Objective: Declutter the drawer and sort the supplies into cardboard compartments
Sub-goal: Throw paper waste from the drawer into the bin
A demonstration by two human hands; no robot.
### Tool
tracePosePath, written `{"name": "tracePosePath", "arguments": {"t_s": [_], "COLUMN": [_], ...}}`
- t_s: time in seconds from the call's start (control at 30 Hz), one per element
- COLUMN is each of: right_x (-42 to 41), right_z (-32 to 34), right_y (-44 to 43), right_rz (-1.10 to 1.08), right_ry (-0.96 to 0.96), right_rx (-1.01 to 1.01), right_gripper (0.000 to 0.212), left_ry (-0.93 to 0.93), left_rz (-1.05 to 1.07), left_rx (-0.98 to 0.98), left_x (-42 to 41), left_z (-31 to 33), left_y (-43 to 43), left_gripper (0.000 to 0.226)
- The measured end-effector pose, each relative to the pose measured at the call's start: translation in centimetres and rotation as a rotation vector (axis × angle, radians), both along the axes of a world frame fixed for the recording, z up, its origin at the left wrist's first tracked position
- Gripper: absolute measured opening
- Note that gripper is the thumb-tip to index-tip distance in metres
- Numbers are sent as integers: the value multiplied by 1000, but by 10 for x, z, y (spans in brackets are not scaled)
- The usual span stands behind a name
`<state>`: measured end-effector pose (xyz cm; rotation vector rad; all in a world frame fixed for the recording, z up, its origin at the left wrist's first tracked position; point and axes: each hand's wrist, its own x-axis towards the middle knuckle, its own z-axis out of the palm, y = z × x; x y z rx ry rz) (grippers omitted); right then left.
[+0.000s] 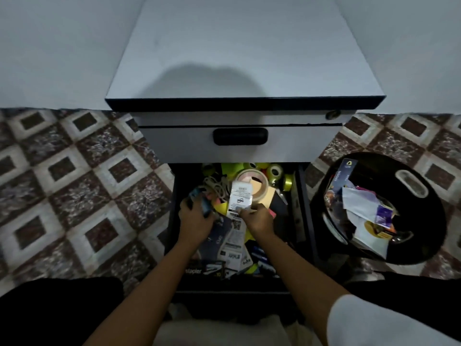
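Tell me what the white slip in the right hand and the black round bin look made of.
White printed slip: likely thin matte paper, flat with fine print. Black round bin: probably moulded plastic, fairly glossy, with pale highlights on its rim.

Single view: head-worn, wide-angle. Looks forward and steeply down, close above the open drawer (304,208) at lower centre. Cabinet top (244,58) fills the upper frame; tiled floor (74,183) on both sides, black bin (429,213) at right.

Dim, soft picture; rounded shadow on the cabinet top (199,46); edges bowed.
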<state>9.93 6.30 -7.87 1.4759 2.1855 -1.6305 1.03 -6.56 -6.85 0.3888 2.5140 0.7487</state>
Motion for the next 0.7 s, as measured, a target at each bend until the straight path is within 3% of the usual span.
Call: {"name": "tracePosePath", "arguments": {"t_s": [0.13,0.47,0.6,0.7], "right_x": [-7,12,21,25], "right_z": [-8,-2,-1,-6], "right_y": [-4,12,15,4], "right_rz": [7,-47,4,99], "right_ry": [-47,101,87,34], "right_rx": [13,65,10,-1], "right_gripper": [37,29,28,27], "left_ry": [-211,-4,-86,-122], "left_rz": [-82,-172,-242,-220], "left_rx": [-18,115,215,173], "left_x": [-7,-1,10,18], "left_z": [-10,-1,0,-8], "left_y": [-5,-27,-41,-49], "left_gripper": [71,46,39,27]}}
